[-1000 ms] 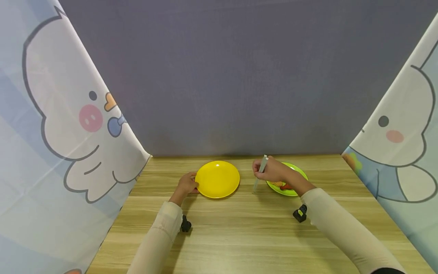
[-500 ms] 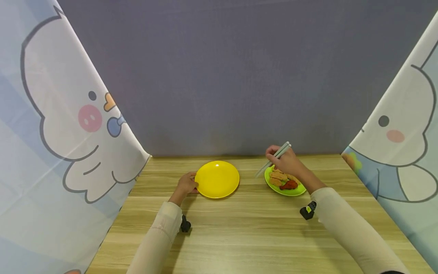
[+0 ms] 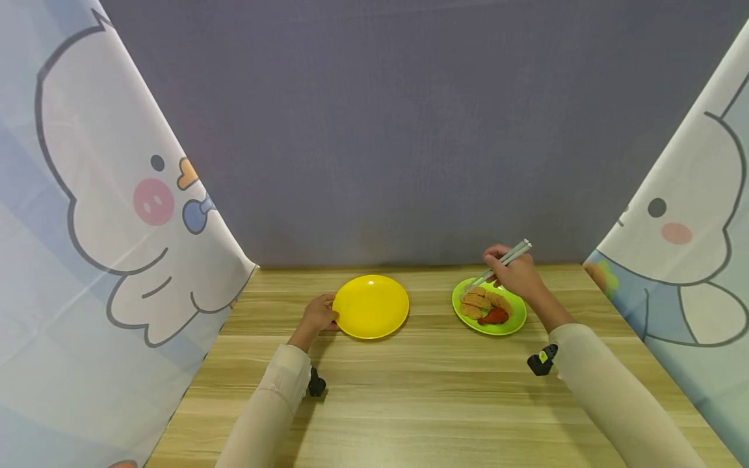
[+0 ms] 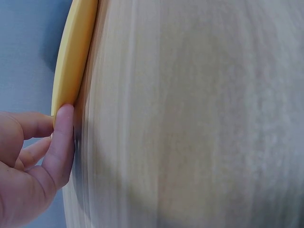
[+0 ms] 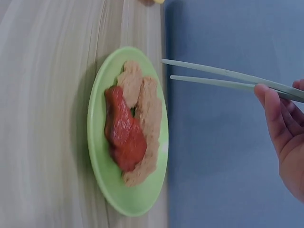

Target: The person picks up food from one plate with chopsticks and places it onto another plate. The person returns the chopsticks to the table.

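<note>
My left hand [image 3: 319, 313] pinches the left rim of a round yellow plate [image 3: 371, 307]. In the left wrist view, thumb and fingers meet at the edge of that plate [image 4: 76, 52]. A pair of pale grey-green chopsticks [image 5: 213, 78] is held in my right hand [image 3: 517, 276], their tips slightly apart. Under the tips in the head view is a green plate [image 3: 516, 324] bearing several tan breaded pieces [image 3: 476, 300] and a reddish-brown drumstick [image 3: 494, 316]. From the right wrist, the tips show above the food, with nothing between them.
Both plates stand on a wood-grain table [image 3: 398, 403], the yellow one left of the green one. A grey wall panel [image 3: 374, 162] rises along the back edge. Cartoon-printed curtains [image 3: 117, 214] flank both sides. Each sleeve carries a black wrist camera [image 3: 541, 361].
My right hand has moved right with the chopsticks, which have swung from steep to slanted, bringing the tips over the green plate. The food there is uncovered. The left hand stays at the yellow plate.
</note>
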Action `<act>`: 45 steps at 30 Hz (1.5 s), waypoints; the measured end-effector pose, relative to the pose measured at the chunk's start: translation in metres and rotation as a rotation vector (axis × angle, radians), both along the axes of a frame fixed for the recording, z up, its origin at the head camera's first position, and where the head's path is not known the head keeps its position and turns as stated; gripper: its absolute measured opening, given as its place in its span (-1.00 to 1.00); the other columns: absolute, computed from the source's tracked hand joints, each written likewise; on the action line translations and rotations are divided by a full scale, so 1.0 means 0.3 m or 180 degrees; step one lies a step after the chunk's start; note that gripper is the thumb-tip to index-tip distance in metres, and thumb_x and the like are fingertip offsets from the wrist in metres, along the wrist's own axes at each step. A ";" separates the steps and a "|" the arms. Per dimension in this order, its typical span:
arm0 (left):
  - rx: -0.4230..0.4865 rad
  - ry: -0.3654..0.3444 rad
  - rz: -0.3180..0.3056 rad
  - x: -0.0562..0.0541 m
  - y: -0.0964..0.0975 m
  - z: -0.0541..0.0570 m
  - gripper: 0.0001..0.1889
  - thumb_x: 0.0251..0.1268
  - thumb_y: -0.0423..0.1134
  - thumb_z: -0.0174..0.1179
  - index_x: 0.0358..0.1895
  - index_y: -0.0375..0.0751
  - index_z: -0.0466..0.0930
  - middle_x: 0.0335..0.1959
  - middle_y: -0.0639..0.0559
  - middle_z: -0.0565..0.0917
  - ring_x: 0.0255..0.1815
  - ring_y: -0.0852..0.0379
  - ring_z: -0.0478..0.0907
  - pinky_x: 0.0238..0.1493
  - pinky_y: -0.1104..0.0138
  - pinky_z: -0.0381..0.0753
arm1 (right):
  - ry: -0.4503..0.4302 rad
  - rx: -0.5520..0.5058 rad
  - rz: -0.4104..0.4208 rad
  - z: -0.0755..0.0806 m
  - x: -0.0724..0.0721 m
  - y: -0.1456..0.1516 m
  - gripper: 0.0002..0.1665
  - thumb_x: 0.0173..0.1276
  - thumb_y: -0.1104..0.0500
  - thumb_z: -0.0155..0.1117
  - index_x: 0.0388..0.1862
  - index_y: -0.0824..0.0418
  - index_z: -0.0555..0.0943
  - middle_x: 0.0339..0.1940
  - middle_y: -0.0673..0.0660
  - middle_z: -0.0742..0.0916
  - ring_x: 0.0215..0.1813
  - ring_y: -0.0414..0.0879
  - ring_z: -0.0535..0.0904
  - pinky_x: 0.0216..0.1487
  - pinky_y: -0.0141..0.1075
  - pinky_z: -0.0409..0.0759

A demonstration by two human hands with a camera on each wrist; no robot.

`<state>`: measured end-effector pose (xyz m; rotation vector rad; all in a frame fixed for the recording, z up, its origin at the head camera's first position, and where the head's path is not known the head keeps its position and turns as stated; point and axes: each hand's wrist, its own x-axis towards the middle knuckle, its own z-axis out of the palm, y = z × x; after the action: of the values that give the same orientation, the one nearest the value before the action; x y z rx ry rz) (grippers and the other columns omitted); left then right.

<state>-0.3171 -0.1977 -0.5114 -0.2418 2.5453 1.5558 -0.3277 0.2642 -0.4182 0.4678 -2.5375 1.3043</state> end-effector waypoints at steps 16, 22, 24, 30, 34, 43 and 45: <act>-0.0012 0.0022 0.0000 0.003 -0.002 0.004 -0.37 0.27 -0.53 0.18 0.45 -0.29 0.38 0.16 -0.41 0.56 -0.30 0.01 0.73 -0.34 0.23 0.84 | -0.0301 0.0086 -0.0336 -0.017 0.023 0.074 -0.57 0.64 0.03 0.00 0.06 0.36 0.60 -0.39 0.39 0.76 -0.48 0.07 0.76 -0.57 -0.30 0.74; -0.0035 0.0030 0.0026 0.002 -0.002 0.009 -0.38 0.26 -0.52 0.17 0.44 -0.28 0.40 0.12 -0.38 0.56 -0.31 0.03 0.72 -0.37 0.27 0.83 | -0.0445 0.0076 -0.0429 -0.028 0.020 0.084 -0.54 0.65 0.02 -0.02 0.10 0.39 0.58 -0.37 0.41 0.77 -0.47 0.01 0.76 -0.54 -0.31 0.75; -0.0036 0.0025 0.0039 0.002 -0.001 0.011 -0.38 0.26 -0.52 0.17 0.44 -0.28 0.40 0.12 -0.37 0.56 -0.32 0.04 0.72 -0.37 0.27 0.83 | -0.0505 0.0010 -0.0474 -0.030 0.019 0.088 -0.53 0.64 0.02 -0.02 0.11 0.41 0.57 -0.37 0.40 0.77 -0.46 -0.01 0.76 -0.51 -0.28 0.77; -0.0010 0.0019 0.0052 0.003 -0.001 0.015 -0.37 0.26 -0.54 0.16 0.45 -0.29 0.38 0.14 -0.41 0.58 -0.32 0.02 0.72 -0.33 0.22 0.84 | -0.0707 -0.0079 -0.0655 -0.042 0.019 0.101 -0.51 0.62 0.03 -0.02 0.12 0.45 0.57 -0.37 0.34 0.78 -0.47 -0.14 0.75 -0.34 -0.14 0.83; -0.0015 0.0025 0.0040 0.000 -0.002 0.010 -0.36 0.25 -0.54 0.16 0.45 -0.30 0.37 0.15 -0.42 0.58 -0.32 0.02 0.73 -0.34 0.22 0.84 | -0.0680 -0.0021 -0.0749 -0.053 0.018 0.101 -0.51 0.61 0.06 0.00 0.12 0.48 0.58 -0.36 0.35 0.79 -0.48 -0.14 0.76 -0.33 -0.15 0.83; 0.0063 -0.0014 0.0020 0.003 -0.004 0.003 -0.36 0.27 -0.53 0.17 0.46 -0.29 0.36 0.18 -0.42 0.56 -0.27 0.00 0.74 -0.32 0.22 0.84 | -0.0303 0.0044 -0.0894 -0.076 0.016 0.089 -0.55 0.59 0.10 0.09 0.00 0.50 0.67 -0.55 0.25 0.78 -0.65 -0.27 0.68 -0.62 -0.44 0.68; 0.0071 -0.0003 0.0019 0.002 -0.005 0.000 -0.36 0.27 -0.53 0.16 0.46 -0.29 0.36 0.18 -0.42 0.56 -0.26 -0.01 0.74 -0.32 0.22 0.84 | -0.0293 0.0033 -0.0906 -0.078 0.017 0.088 -0.55 0.58 0.10 0.10 0.00 0.50 0.67 -0.56 0.22 0.77 -0.66 -0.29 0.66 -0.63 -0.45 0.67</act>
<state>-0.3165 -0.1991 -0.5113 -0.2479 2.5274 1.5848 -0.3226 0.2905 -0.4415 0.0443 -2.5677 1.2318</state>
